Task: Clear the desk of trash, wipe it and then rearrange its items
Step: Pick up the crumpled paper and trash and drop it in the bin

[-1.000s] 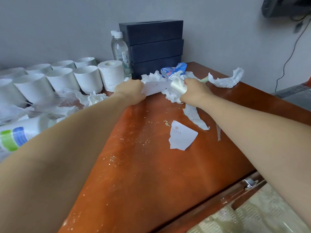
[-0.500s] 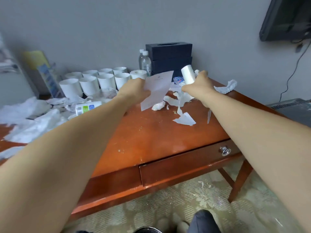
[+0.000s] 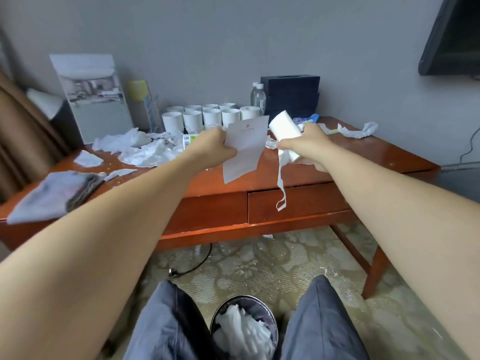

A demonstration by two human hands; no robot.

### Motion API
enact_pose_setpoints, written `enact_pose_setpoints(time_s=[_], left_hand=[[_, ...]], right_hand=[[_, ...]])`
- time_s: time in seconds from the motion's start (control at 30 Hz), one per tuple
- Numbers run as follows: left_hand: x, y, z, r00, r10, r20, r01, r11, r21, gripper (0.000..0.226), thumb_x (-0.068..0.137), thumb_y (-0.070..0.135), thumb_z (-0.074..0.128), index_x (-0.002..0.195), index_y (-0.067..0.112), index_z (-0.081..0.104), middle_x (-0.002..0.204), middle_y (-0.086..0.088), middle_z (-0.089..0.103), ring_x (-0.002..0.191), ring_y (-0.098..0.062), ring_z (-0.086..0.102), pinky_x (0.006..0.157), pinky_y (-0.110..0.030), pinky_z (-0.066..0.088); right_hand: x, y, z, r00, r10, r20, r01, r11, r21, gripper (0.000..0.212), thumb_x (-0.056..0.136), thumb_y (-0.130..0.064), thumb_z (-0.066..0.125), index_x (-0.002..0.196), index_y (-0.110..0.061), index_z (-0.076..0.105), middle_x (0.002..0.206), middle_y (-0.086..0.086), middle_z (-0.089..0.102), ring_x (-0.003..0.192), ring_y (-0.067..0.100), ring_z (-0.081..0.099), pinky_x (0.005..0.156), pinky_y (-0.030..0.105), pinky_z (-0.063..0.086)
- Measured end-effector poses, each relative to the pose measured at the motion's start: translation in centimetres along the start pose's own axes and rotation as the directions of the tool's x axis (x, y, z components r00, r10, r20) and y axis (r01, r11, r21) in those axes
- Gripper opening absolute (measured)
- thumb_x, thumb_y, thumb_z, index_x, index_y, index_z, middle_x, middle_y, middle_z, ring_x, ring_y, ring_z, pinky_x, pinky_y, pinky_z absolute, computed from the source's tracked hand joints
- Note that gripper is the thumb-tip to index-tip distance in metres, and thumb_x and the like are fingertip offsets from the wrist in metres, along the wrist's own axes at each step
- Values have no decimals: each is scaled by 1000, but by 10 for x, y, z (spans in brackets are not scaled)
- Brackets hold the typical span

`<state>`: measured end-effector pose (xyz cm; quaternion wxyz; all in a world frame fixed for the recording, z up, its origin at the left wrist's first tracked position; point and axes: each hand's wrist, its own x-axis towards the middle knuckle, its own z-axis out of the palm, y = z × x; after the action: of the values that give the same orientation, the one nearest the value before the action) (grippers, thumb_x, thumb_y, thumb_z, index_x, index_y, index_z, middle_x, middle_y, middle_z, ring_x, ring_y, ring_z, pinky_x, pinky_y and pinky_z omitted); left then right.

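Note:
My left hand [image 3: 213,146] grips a torn white sheet of paper [image 3: 245,149], held up over the front of the red-brown desk [image 3: 337,162]. My right hand [image 3: 309,148] grips a white paper roll [image 3: 284,131], and a thin strip of tissue [image 3: 281,183] hangs from it past the drawer front. Crumpled white tissue [image 3: 145,152] litters the desk's left half, and another piece [image 3: 359,131] lies at the right back. A round bin [image 3: 244,331], full of white tissue, stands on the floor between my knees.
Several white cups [image 3: 202,116], a toilet roll [image 3: 250,113], a water bottle [image 3: 258,96] and stacked black boxes [image 3: 291,97] stand at the desk's back. A folded grey cloth [image 3: 54,193] lies at the left front. A brochure stand [image 3: 91,94] leans on the wall.
Both hands have lifted off the desk and drawn back towards me, carrying the paper sheet and the roll. The view has pulled back and down, so the bin now shows.

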<state>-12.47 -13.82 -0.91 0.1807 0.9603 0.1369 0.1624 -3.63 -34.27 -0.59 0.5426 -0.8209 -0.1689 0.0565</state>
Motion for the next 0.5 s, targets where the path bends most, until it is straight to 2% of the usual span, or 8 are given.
enact_pose_setpoints(time_s=[0.07, 0.17, 0.23, 0.37, 0.43, 0.5], left_hand=[[-27, -3, 2, 1000, -4, 20, 4, 1000, -19, 23, 87, 24, 57, 93, 3, 64, 86, -14, 65, 82, -31, 62, 66, -38, 51], [-69, -9, 10, 999, -12, 52, 12, 1000, 7, 26, 89, 26, 58, 94, 1, 63, 89, -16, 65, 82, -32, 61, 63, -34, 45], [-92, -15, 19, 997, -23, 78, 23, 1000, 1, 28, 89, 26, 59, 97, -1, 63, 91, -17, 66, 85, -31, 62, 65, -33, 44], [-128, -34, 48, 980, -74, 184, 80, 997, -23, 33, 88, 27, 60, 108, 3, 66, 100, -12, 70, 87, -27, 66, 78, -42, 55], [-141, -42, 68, 962, -100, 254, 109, 994, -22, 30, 88, 26, 59, 106, 3, 67, 98, -12, 71, 87, -29, 67, 73, -39, 54], [-152, -50, 92, 943, -114, 312, 123, 992, -8, 26, 88, 26, 59, 99, 3, 67, 94, -12, 70, 82, -29, 66, 65, -34, 47]], right_hand=[[-22, 6, 8, 999, -20, 34, 20, 1000, 2, 41, 80, -10, 72, 115, -12, 51, 109, 8, 63, 91, 22, 67, 74, 39, 60], [-53, 20, 19, 996, -13, 91, 13, 1000, -3, 47, 79, -12, 75, 120, -11, 52, 113, 8, 60, 94, 22, 65, 67, 35, 60], [-70, 34, 27, 992, 9, 129, -7, 1000, -16, 51, 79, -14, 76, 123, -10, 51, 115, 9, 60, 99, 24, 64, 70, 36, 60], [-99, 70, 47, 985, 26, 172, -11, 996, -85, 42, 77, -17, 78, 112, -8, 56, 111, 10, 63, 99, 26, 66, 82, 45, 59], [-108, 90, 58, 983, 50, 178, -28, 991, -129, 42, 75, -19, 78, 110, -7, 59, 109, 11, 64, 98, 28, 66, 84, 46, 58], [-113, 112, 70, 980, 71, 183, -36, 982, -187, 42, 75, -23, 78, 110, -6, 61, 106, 10, 64, 98, 27, 64, 80, 40, 55]])
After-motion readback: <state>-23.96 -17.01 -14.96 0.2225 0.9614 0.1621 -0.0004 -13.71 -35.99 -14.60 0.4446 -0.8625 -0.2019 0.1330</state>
